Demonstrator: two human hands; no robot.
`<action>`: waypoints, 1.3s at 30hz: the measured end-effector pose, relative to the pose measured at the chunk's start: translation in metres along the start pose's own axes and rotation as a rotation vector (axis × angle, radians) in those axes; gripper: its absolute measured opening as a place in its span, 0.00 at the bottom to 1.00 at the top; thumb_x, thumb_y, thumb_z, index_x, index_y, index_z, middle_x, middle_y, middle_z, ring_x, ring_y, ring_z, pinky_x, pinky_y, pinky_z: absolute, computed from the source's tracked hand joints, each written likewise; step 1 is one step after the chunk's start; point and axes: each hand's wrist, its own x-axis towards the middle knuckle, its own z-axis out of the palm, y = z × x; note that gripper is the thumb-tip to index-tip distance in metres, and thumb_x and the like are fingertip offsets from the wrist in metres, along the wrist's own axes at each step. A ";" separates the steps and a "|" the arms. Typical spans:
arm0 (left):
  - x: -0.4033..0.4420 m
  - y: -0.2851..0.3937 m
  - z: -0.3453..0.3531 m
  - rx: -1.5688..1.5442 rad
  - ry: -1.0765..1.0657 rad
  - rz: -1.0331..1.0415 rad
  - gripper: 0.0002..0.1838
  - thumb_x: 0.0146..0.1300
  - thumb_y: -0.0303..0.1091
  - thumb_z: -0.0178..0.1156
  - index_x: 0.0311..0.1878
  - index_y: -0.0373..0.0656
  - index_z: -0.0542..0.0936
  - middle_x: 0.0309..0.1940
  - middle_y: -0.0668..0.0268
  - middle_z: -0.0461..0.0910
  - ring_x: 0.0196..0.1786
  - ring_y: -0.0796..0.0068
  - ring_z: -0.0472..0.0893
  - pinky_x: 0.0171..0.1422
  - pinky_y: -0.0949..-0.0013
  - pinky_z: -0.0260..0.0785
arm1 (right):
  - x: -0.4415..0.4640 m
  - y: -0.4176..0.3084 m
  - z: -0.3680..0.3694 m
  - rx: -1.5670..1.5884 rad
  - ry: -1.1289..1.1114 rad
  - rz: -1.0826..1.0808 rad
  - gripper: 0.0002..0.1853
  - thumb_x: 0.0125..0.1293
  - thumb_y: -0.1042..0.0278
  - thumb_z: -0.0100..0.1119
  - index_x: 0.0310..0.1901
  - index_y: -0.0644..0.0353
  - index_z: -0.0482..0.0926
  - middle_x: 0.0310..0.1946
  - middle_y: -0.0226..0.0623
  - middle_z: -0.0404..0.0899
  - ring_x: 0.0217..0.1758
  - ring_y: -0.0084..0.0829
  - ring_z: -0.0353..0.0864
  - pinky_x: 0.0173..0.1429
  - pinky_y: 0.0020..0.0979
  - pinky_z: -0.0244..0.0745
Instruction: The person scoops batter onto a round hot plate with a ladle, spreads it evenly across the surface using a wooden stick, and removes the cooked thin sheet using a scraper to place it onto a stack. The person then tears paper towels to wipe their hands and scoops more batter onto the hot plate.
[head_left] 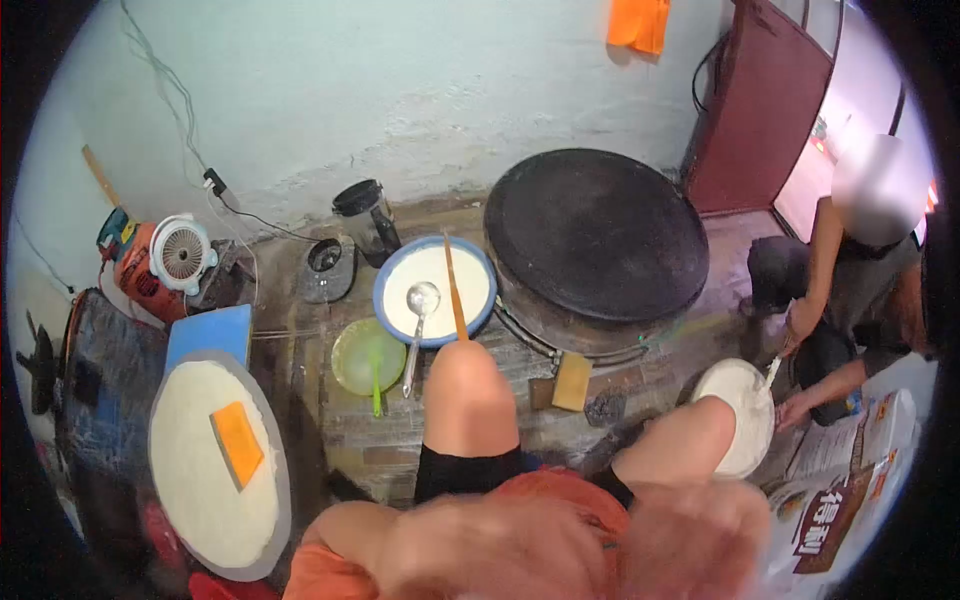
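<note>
My left hand (500, 548) is low in the view, over my lap, smeared by motion. To its right, my right hand (692, 540) is also blurred, near my thigh. I cannot make out the fingers of either hand or anything in them. Beyond my knee stands a blue-rimmed bowl (480, 256) of white batter, with a metal ladle (421, 300) and a wooden stick (455, 290) in it. A green bowl (345, 365) with a green-handled utensil (376, 385) sits beside it. A large round black griddle (600, 232) is farther back.
At right, a co-worker (875, 260) reaches toward a tub of white batter (735, 400), near a printed sack (840, 500). A yellow block (572, 382) lies before the griddle. At left are a stack of pale round sheets (200, 470), a blower (183, 255) and a black container (368, 225).
</note>
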 end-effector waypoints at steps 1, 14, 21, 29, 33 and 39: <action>0.003 0.004 0.007 0.014 -0.005 0.011 0.15 0.58 0.40 0.55 0.29 0.35 0.73 0.32 0.53 0.75 0.28 0.60 0.77 0.34 0.58 0.70 | 0.005 -0.001 -0.014 0.110 -0.343 -0.107 0.07 0.64 0.64 0.47 0.31 0.55 0.70 0.27 0.34 0.69 0.27 0.28 0.69 0.31 0.29 0.68; 0.009 -0.014 0.026 0.116 -0.116 0.462 0.08 0.56 0.26 0.58 0.31 0.27 0.77 0.35 0.46 0.73 0.30 0.60 0.74 0.30 0.64 0.69 | -0.003 0.006 -0.014 -0.010 -0.524 -0.319 0.14 0.63 0.65 0.52 0.49 0.61 0.75 0.49 0.42 0.75 0.49 0.39 0.77 0.47 0.35 0.75; -0.029 -0.006 0.013 0.533 0.686 -0.223 0.08 0.55 0.18 0.52 0.39 0.31 0.74 0.33 0.55 0.75 0.34 0.68 0.77 0.40 0.68 0.69 | 0.060 -0.010 0.004 -0.351 -0.145 1.175 0.17 0.70 0.56 0.34 0.34 0.55 0.72 0.39 0.35 0.76 0.48 0.20 0.73 0.52 0.32 0.67; -0.004 -0.042 -0.022 1.232 0.539 -0.233 0.11 0.60 0.23 0.50 0.45 0.33 0.75 0.42 0.59 0.73 0.38 0.73 0.74 0.43 0.71 0.68 | 0.017 0.051 -0.056 -1.054 -0.048 -0.060 0.17 0.46 0.81 0.61 0.41 0.67 0.73 0.38 0.46 0.73 0.37 0.40 0.74 0.41 0.31 0.69; 0.015 -0.042 -0.016 1.246 0.410 -0.103 0.16 0.57 0.33 0.57 0.47 0.36 0.74 0.39 0.58 0.73 0.42 0.65 0.72 0.47 0.69 0.64 | 0.018 0.050 -0.061 -0.829 -0.251 -0.042 0.17 0.49 0.74 0.61 0.43 0.66 0.74 0.37 0.46 0.74 0.36 0.42 0.74 0.39 0.34 0.69; 0.010 -0.038 -0.032 1.058 0.182 -0.214 0.24 0.46 0.18 0.56 0.52 0.35 0.71 0.36 0.59 0.75 0.35 0.64 0.74 0.41 0.68 0.65 | 0.038 0.034 -0.041 -1.020 0.010 0.011 0.14 0.47 0.72 0.65 0.39 0.60 0.78 0.32 0.39 0.77 0.34 0.37 0.76 0.41 0.32 0.70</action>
